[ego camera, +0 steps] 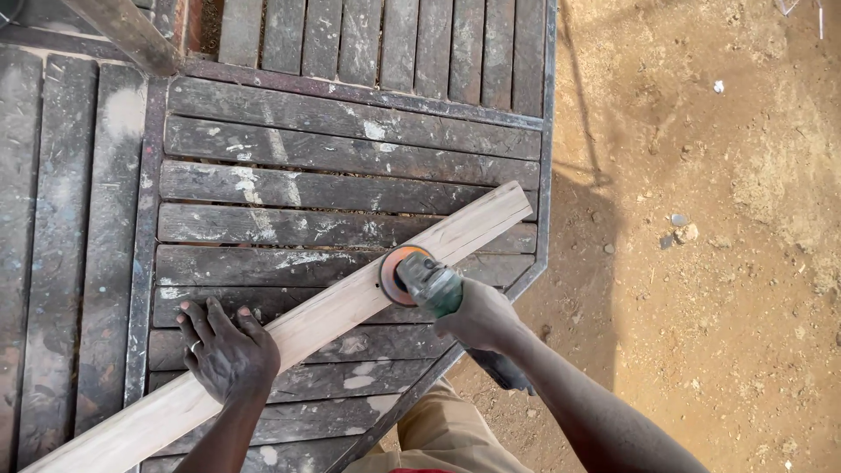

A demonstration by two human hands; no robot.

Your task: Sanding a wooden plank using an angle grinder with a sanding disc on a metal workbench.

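Hands at work on a pale wooden plank (289,337) laid diagonally across a slatted workbench (333,166), running from seven o'clock up to two o'clock. At eight o'clock the left hand (229,352) lies palm down on the plank, fingers spread and pressing it flat, a ring showing on one finger. The right hand (480,317), reaching in from five o'clock, is wrapped tight around the body of a green-grey angle grinder (429,285), whose orange-backed disc (396,274) meets the plank's near edge close to the centre of the view. Both forearms enter from the bottom. The bench is built of dark, worn boards flecked with pale smears, set in a rusty metal frame. From one to five o'clock lies bare sandy ground (718,263), scattered with small stones.
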